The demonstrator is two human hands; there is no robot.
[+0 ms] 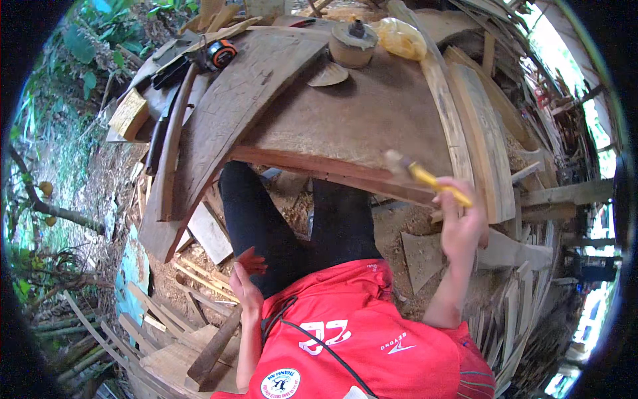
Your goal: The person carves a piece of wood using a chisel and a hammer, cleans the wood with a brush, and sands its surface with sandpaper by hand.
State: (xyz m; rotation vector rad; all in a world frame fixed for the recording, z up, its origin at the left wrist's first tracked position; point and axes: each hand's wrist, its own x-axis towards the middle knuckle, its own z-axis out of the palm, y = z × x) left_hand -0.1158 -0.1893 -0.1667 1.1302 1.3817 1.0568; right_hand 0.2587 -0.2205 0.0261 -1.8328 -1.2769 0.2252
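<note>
My right hand [462, 223] is closed around the yellow handle of a brush [425, 176], held above the right front part of the wooden bench top [359, 120]. The brush's pale bristles point left and are a little blurred. Low beside my left thigh, my left hand [247, 287] pinches a small reddish-brown wooden piece [251, 261] with a jagged, pointed outline. This piece is apart from the bench and the brush.
A round pot [353, 48] with a dark top stands at the bench's back, beside a pale shell-shaped piece [329, 75] and a yellowish plastic bag [402, 38]. A tape measure [220, 54] lies back left. Long planks [482, 139] flank the right side; wood scraps and shavings cover the ground.
</note>
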